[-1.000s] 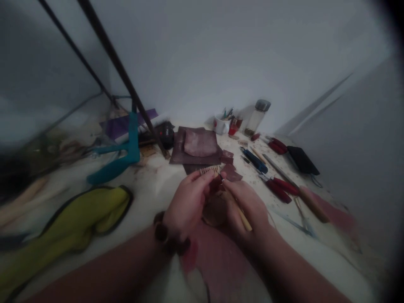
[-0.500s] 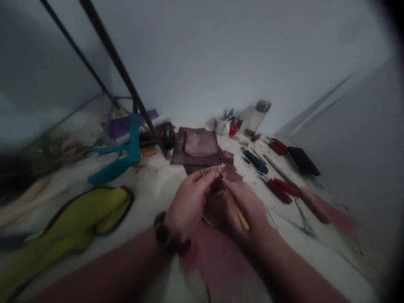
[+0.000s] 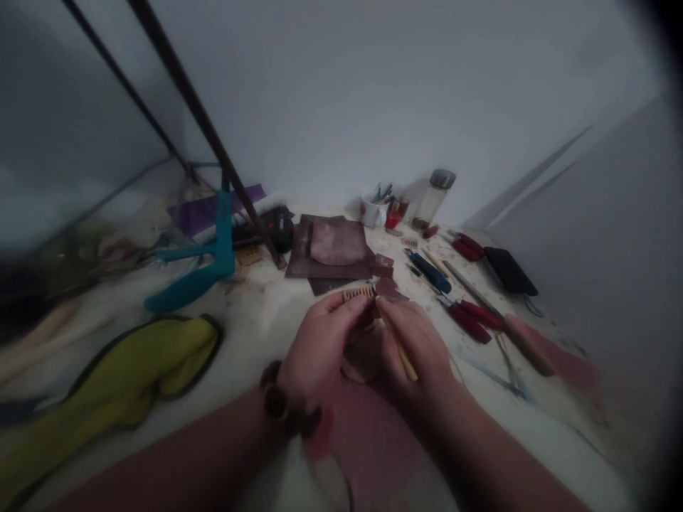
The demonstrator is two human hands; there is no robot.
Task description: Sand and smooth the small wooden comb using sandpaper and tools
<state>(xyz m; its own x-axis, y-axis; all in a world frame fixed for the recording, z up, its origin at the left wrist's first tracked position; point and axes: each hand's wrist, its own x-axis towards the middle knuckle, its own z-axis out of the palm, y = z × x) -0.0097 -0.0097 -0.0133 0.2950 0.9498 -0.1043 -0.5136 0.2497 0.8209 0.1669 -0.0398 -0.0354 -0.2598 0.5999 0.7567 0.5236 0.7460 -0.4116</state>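
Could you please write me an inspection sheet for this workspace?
Surface: pale tabletop, specked and stained.
Job's things: pale comb-like piece and wooden-handled tool, both in hand.
Clutter: yellow-green cloth at left; blue-handled tool and red-handled pliers at right; mug and bottle at the back.
Hands: left hand holds the comb-like piece; right hand grips the wooden-handled tool.
Cables: nothing seen.
Surroundings: plain wall behind; dark bar slanting down at left.

Left hand (image 3: 316, 345) pinches a comb-like piece (image 3: 359, 293), right hand (image 3: 421, 341) grips a wooden tool (image 3: 407, 361), red-handled pliers (image 3: 472, 321) at their three o'clock!
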